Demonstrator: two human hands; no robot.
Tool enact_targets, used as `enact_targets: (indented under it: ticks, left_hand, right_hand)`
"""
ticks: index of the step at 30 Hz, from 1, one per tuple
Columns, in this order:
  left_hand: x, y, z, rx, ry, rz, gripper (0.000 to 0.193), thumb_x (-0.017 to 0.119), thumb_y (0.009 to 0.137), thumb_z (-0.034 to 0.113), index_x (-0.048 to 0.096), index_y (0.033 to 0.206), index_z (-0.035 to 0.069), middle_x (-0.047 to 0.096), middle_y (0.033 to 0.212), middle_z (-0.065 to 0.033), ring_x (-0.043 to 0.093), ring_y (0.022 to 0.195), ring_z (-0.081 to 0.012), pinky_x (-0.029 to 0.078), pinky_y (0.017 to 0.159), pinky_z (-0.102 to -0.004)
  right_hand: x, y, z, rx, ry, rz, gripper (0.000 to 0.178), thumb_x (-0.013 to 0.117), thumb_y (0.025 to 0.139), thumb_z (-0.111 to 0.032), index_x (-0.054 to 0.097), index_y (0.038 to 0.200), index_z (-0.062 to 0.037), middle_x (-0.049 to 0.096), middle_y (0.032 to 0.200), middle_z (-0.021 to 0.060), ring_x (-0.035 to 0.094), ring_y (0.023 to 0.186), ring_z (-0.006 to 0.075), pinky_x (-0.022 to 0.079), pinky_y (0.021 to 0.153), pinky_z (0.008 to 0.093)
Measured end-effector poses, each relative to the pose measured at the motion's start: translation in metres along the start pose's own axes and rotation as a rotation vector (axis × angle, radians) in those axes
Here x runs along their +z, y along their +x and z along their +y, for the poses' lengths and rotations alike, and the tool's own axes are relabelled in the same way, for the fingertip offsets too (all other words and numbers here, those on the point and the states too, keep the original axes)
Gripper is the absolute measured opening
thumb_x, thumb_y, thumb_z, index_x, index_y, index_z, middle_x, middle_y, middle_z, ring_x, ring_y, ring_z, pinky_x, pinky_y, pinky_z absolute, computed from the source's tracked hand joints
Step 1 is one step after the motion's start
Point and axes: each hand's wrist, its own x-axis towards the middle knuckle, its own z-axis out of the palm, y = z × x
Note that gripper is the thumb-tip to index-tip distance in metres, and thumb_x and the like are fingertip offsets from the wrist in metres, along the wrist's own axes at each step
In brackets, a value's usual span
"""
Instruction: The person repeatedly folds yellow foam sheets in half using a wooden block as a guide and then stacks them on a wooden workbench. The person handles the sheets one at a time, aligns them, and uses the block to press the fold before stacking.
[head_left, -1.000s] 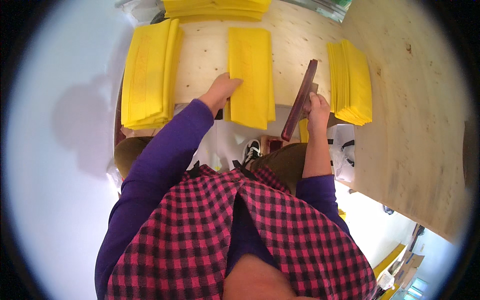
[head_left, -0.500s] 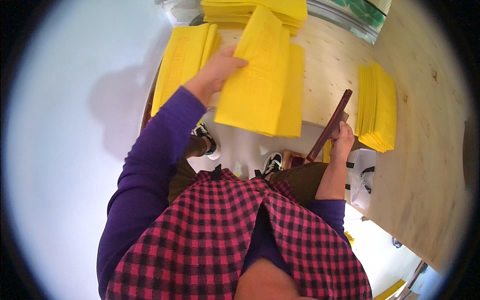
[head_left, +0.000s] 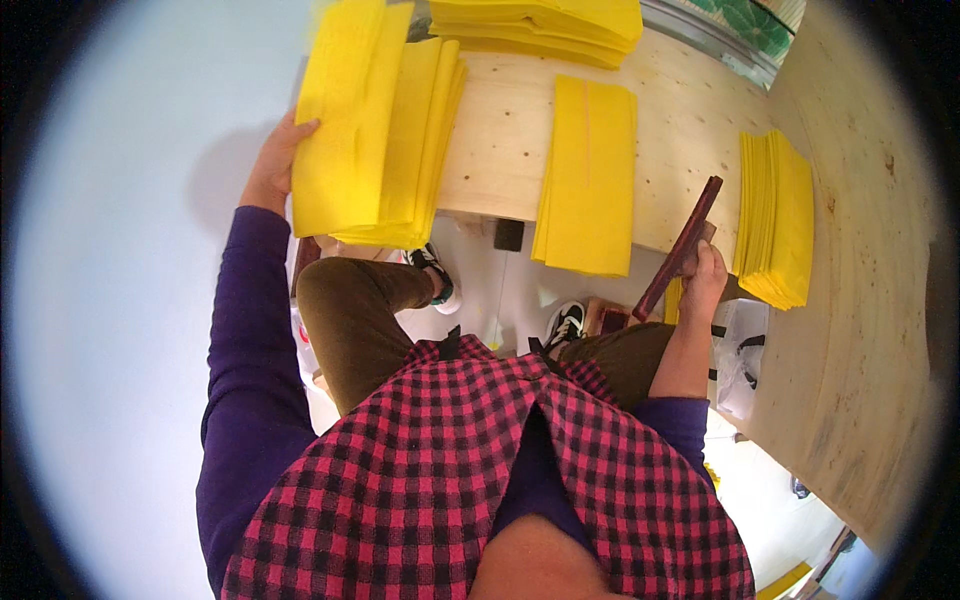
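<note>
My left hand [head_left: 275,165], at the far left, is closed on the edge of a yellow folded cloth bag [head_left: 345,120], with the thumb on its face. That bag lies over or just above a left-hand pile of similar yellow bags [head_left: 425,150]. Another pile of yellow bags [head_left: 590,180] sits in the middle of the table, its near end overhanging the front edge; a faint reddish line runs down its top. My right hand [head_left: 703,280] grips a long, narrow, dark red stamp board [head_left: 680,250] by the block on its back, held on edge right of that middle pile.
The pale wooden table [head_left: 500,140] carries a large yellow stack [head_left: 540,30] at the back and a standing row of yellow bags [head_left: 775,220] at the right, beside a wooden panel [head_left: 850,250]. A reddish box [head_left: 612,318] is low by my right shoe. A white wall [head_left: 130,250] borders the left.
My left hand has carried the yellow bag leftward from the middle pile to the left-hand pile, uncovering the middle pile. My right hand keeps the stamp board in nearly the same place.
</note>
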Motion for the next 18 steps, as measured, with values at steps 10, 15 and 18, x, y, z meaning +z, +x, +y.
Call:
enact_targets:
  ticks: [10, 15, 18]
  left_hand:
    - [-0.018, 0.039, -0.056, -0.129, 0.576, 0.2, 0.047, 0.054, 0.085, 0.01, 0.04, 0.129, -0.001, 0.054, 0.119, -0.0148, 0.057, 0.102, -0.0235, 0.048, 0.083, -0.0325]
    - [0.025, 0.018, -0.031, 0.485, 1.44, 0.421, 0.039, 0.057, 0.085, 0.014, 0.05, 0.12, 0.0, 0.059, 0.111, -0.0101, 0.058, 0.097, -0.0185, 0.047, 0.081, -0.028]
    - [0.084, 0.002, -0.03, 0.406, 0.908, 0.167, 0.034, 0.056, 0.086, 0.014, 0.053, 0.117, 0.001, 0.06, 0.106, -0.0076, 0.058, 0.096, -0.0157, 0.047, 0.078, -0.0267]
  right_hand:
    - [-0.009, 0.004, 0.005, 0.006, -0.027, 0.006, 0.018, 0.058, 0.085, -0.02, 0.053, 0.071, -0.0088, 0.047, 0.056, -0.0043, 0.038, 0.044, 0.0051, 0.025, 0.04, 0.0213]
    - [-0.008, 0.008, 0.002, 0.013, -0.031, 0.038, 0.018, 0.058, 0.084, -0.02, 0.053, 0.071, -0.0089, 0.047, 0.056, -0.0036, 0.038, 0.043, 0.0055, 0.024, 0.04, 0.021]
    - [-0.005, 0.007, -0.001, 0.011, 0.016, 0.051, 0.019, 0.057, 0.085, -0.021, 0.053, 0.071, -0.0081, 0.047, 0.056, -0.0033, 0.038, 0.043, 0.0056, 0.024, 0.039, 0.0215]
